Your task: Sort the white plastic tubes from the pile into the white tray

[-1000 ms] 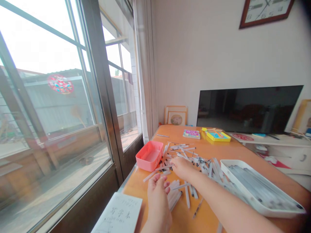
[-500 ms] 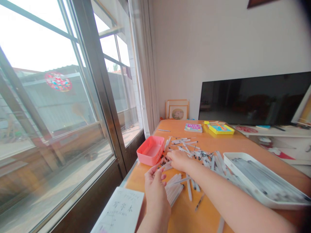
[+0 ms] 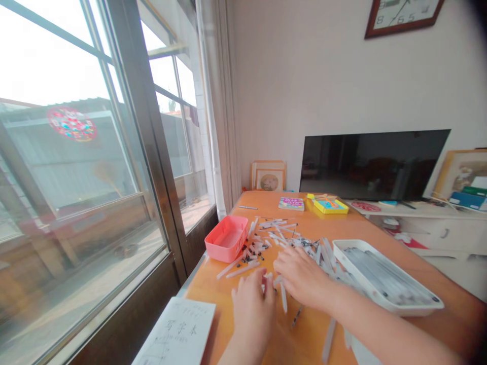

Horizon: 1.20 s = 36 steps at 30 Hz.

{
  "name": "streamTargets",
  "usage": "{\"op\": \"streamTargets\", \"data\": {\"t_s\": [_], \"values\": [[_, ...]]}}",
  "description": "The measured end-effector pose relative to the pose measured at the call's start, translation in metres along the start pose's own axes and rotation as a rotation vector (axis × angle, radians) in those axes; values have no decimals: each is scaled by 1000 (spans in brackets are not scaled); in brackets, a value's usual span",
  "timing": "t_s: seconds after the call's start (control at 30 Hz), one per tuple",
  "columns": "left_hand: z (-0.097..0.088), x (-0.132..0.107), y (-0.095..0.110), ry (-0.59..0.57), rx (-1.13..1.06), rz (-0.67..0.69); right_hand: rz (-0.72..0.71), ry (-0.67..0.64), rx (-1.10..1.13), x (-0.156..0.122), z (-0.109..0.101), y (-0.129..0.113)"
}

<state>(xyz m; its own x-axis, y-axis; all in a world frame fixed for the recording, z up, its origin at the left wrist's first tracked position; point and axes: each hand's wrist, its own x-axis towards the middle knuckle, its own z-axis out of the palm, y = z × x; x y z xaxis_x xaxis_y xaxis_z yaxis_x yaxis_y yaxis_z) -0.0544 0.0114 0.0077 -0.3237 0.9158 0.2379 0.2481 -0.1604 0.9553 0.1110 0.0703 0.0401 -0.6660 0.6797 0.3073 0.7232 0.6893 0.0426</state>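
Note:
My left hand is low over the orange table, its fingers curled round clear pen barrels; whitish ends show between thumb and fingers, and the rest is hidden. Close by on its right, my right hand reaches in palm down with its fingers bent and closed. What lies under its fingertips is mostly hidden, though a pale barrel pokes out below. Loose clear barrels and black-tipped pen parts are scattered beyond both hands. A pink plastic box stands at the left of this pile.
A white tray full of clear pen barrels lies at the right. A booklet with handwriting is at the near left. Farther back are a silver pen, a colourful pack and a yellow box. Glass doors flank the table's left edge.
My right hand has drawn back from beside the pink box toward my left hand. The bundle of barrels beside my left hand is no longer visible on the table. The view has turned slightly right.

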Motion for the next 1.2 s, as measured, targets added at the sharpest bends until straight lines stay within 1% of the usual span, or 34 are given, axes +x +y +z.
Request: {"op": "streamTargets", "data": {"t_s": [0.07, 0.13, 0.23, 0.3, 0.37, 0.43, 0.47, 0.57, 0.7, 0.83, 0.93, 1.07, 1.2], "values": [[2, -3, -1, -107, -1, -12, 6, 5, 13, -10, -4, -3], [4, -5, -3, -177, -60, -35, 15, 12, 31, -16, -7, -4], [7, -5, -7, -223, -143, -97, 36, 46, 83, -18, -8, 2], [10, -3, -10, -238, -191, -147, 93, 92, 119, -16, -5, 15], [11, 0, -12, -221, -258, -209, 232, 130, 125, -11, 0, 34], [11, 3, -11, -182, -312, -275, 471, 115, 100, -4, 7, 57], [11, 5, -10, -168, -329, -298, 581, 73, 90, 0, 11, 69], [9, 7, -8, -157, -360, -323, 681, 24, 84, 12, 26, 94], [10, 8, -10, -130, -401, -353, 725, -35, 69, 33, 43, 106], [10, 6, -10, -83, -406, -381, 687, -100, 55, 63, 52, 110], [9, 5, -10, -88, -411, -361, 651, -163, 42, 91, 59, 113], [11, 7, -14, -72, -421, -335, 639, -258, 24, 124, 68, 118], [11, 9, -12, -78, -443, -393, 638, -338, 26, 145, 74, 126]]}}
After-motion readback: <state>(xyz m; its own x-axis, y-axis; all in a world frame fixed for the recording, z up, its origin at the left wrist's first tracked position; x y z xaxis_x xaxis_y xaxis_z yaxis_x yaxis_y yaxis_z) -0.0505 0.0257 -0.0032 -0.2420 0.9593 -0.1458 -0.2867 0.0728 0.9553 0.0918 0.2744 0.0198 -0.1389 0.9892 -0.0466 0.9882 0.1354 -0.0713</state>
